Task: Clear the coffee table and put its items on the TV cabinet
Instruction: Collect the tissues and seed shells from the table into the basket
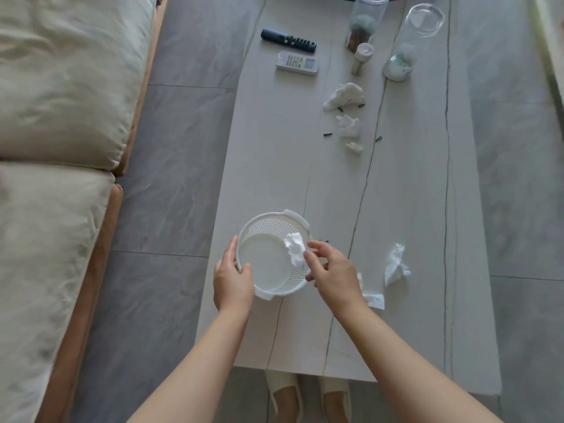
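A white perforated basket (pixel 268 264) stands on the near part of the pale coffee table (pixel 412 209). My left hand (pixel 233 277) grips the basket's left rim. My right hand (pixel 331 270) is at its right rim, with thumb and forefinger pinching a crumpled tissue (pixel 293 246) that lies inside the basket. Another crumpled tissue (pixel 395 264) lies to the right of my right hand, and a flat piece of tissue (pixel 374 299) shows under my wrist. Farther up the table lie three more tissue wads (pixel 345 96) (pixel 349 126) (pixel 355 147).
At the far end are a dark remote (pixel 288 41), a white remote (pixel 297 63), two tall glass jars (pixel 367 22) (pixel 407 44) and a small bottle (pixel 362 58). Small dark scraps dot the table. A cream sofa (pixel 61 117) runs along the left across a grey floor strip.
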Demonstrator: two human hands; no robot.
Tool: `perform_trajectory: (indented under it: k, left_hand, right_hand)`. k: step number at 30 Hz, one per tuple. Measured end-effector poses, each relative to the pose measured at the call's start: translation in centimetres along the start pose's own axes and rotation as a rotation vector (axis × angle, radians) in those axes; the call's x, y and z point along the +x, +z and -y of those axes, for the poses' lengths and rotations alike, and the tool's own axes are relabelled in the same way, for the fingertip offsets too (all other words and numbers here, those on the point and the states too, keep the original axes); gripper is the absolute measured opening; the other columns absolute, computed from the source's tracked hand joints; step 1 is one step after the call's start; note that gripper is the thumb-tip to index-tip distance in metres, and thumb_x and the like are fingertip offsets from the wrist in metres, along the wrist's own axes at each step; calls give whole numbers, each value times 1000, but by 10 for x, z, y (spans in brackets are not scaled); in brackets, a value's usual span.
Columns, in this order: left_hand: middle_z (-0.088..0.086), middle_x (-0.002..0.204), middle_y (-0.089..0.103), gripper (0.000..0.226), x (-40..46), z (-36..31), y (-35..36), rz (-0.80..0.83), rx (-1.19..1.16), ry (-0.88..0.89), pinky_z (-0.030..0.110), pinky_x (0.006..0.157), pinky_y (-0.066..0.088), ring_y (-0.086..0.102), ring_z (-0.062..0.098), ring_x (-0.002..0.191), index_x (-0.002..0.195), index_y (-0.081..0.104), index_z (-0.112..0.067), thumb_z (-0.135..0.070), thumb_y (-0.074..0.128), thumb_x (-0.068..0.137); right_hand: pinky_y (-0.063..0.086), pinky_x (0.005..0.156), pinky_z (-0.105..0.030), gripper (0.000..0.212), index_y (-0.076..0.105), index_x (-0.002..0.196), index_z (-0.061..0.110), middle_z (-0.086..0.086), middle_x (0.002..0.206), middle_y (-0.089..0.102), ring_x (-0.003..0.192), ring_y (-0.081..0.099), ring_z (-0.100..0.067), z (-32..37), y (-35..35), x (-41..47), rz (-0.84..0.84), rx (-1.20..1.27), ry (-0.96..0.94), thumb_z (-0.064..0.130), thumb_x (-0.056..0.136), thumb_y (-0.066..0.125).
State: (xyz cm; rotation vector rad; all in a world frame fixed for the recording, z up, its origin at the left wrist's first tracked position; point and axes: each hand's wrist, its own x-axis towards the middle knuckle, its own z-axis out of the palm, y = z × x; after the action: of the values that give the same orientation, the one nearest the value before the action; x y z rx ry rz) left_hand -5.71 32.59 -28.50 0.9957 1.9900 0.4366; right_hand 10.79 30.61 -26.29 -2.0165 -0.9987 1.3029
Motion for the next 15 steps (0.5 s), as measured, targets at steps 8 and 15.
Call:
perform_trajectory:
  k: [8, 15]
  left_hand:
    - [-4, 128, 55, 63, 7, 4, -2, -48, 1, -8, 32, 80, 48, 58, 18, 98, 140, 40, -39, -7, 51, 87]
    - [2, 122, 57, 64, 12, 16, 2, -79, -31, -28, 34, 87, 49, 58, 16, 92, 137, 42, -42, -6, 52, 85]
  right_hand:
    - [46, 91, -36, 35, 54, 127, 17, -5, 127, 54, 113, 53, -24, -70, -31, 16, -19, -476, 136, 17, 93, 51]
    - [45, 94, -37, 46, 39, 138, 25, -9, 141, 36, 127, 37, -30, -131, -43, 25, 127, -770, 208, 19, 93, 50]
